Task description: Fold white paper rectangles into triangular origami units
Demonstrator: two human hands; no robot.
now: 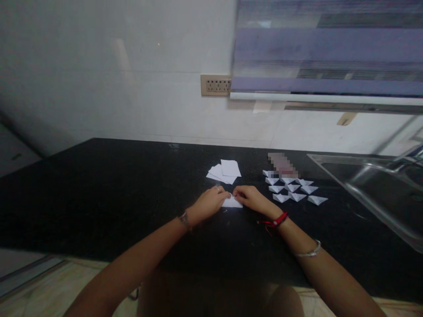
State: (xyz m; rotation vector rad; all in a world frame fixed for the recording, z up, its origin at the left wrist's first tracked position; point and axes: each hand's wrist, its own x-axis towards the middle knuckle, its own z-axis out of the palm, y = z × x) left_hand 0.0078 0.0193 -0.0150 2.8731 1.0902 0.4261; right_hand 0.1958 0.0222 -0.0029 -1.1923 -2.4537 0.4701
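Note:
A small folded piece of white paper [232, 202] lies on the black countertop, its long edge toward me. My left hand [211, 200] is closed at its left side, the fingertips pressing on the paper's upper part. From the right, my right hand [251, 198] pinches the same paper, thumb and fingers together. The two hands nearly meet at the paper's top, and the fingers cover part of it. Just beyond them sit several loose white paper sheets [230, 168], overlapping. To the right, several folded white paper boats [292, 188] stand in loose rows.
A blurred-out flat rectangular item [283, 164] lies behind the boats. The steel sink [370, 174] is set into the counter [99, 198] at the right. At the back rises a white wall with a socket panel [216, 85] and a purple striped blind [327, 48].

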